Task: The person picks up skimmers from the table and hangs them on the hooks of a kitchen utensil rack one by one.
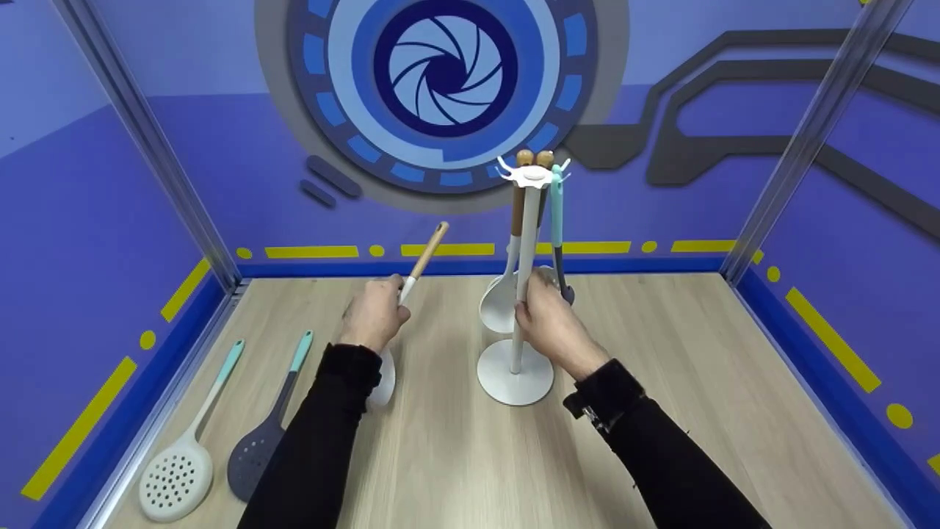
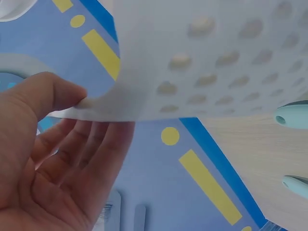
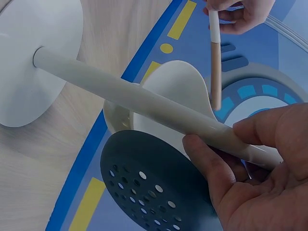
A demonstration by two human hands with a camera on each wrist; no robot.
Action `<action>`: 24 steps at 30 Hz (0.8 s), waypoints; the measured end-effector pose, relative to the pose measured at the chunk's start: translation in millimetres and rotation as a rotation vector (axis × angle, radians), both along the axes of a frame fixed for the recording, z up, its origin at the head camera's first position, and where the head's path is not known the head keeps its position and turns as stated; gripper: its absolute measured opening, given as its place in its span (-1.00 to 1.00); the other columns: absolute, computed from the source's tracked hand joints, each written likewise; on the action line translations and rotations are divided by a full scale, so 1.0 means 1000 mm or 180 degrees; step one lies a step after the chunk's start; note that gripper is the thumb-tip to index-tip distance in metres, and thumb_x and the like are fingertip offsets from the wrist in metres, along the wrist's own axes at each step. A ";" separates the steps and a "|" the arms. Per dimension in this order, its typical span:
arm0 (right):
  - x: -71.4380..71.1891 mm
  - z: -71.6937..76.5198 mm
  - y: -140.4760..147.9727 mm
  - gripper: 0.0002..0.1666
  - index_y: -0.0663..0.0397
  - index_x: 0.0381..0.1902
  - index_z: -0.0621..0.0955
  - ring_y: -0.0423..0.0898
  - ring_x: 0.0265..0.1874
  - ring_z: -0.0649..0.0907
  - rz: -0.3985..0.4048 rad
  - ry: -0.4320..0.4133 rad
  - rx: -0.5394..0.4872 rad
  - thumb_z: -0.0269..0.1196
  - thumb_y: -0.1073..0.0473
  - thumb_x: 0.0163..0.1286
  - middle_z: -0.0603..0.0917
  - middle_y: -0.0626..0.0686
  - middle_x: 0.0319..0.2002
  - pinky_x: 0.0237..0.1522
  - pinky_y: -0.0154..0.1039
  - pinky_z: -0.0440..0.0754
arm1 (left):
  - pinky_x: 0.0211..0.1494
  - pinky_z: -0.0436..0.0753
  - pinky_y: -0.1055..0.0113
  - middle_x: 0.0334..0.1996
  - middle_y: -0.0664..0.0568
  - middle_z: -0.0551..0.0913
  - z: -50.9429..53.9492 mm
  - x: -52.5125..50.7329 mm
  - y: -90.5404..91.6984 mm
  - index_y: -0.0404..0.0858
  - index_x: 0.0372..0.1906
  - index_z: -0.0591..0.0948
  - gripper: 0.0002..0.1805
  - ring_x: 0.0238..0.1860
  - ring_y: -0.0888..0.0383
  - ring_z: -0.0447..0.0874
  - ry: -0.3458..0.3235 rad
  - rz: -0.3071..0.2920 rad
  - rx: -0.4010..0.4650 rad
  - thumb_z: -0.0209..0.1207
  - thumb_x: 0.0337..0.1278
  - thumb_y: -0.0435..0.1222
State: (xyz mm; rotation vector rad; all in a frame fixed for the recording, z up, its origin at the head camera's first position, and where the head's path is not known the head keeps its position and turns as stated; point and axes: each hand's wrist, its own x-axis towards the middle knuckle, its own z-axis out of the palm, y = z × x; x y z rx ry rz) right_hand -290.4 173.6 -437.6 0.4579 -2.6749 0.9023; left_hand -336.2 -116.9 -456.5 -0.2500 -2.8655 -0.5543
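Note:
My left hand [image 1: 371, 316] pinches a white skimmer with a wooden handle [image 1: 429, 250] by its white neck, off the table. Its perforated head [image 2: 216, 62] fills the upper part of the left wrist view. My right hand [image 1: 554, 323] grips the pole [image 1: 529, 235] of a white utensil stand, thumb and fingers around it above the round base [image 1: 493, 371]. From the stand's hooks hang a white spoon-like utensil [image 1: 499, 305] with a brown handle, another with a wooden handle, and a dark skimmer [image 3: 144, 168] with a teal handle [image 1: 557, 213].
To the left on the wooden table [image 1: 440, 455] lie a pale skimmer [image 1: 176, 481] and a dark slotted turner [image 1: 253, 455], both with teal handles. Blue printed panels [image 1: 220, 162] and metal posts enclose the back and sides.

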 end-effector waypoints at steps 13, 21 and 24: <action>0.001 0.000 -0.001 -0.54 0.37 0.23 0.37 0.13 0.02 0.61 -0.0014 0.0055 -0.0007 0.13 0.39 0.41 0.55 0.25 -0.03 -0.03 -0.01 0.64 | -0.47 0.57 0.18 -0.37 0.04 0.60 0.007 -0.003 0.007 -0.17 -0.02 0.60 -0.71 -0.46 0.07 0.58 0.0318 -0.0015 0.0081 0.27 0.13 -0.38; 0.001 0.002 -0.002 -0.59 0.39 0.18 0.39 0.13 -0.02 0.63 -0.0024 0.0042 0.0023 0.14 0.40 0.40 0.57 0.25 -0.06 -0.09 -0.03 0.66 | -0.49 0.57 0.20 -0.31 0.04 0.62 0.012 -0.003 0.010 -0.12 0.11 0.57 -0.62 -0.49 0.08 0.59 0.0422 -0.0078 0.0232 0.21 0.19 -0.38; 0.000 0.002 -0.002 -0.57 0.38 0.21 0.38 0.12 0.00 0.63 -0.0027 -0.0021 0.0020 0.13 0.39 0.41 0.56 0.26 -0.04 -0.07 -0.04 0.66 | -0.53 0.54 0.23 -0.32 0.05 0.60 0.015 -0.003 0.011 -0.12 0.15 0.55 -0.61 -0.51 0.10 0.58 0.0448 -0.0125 0.0265 0.19 0.22 -0.38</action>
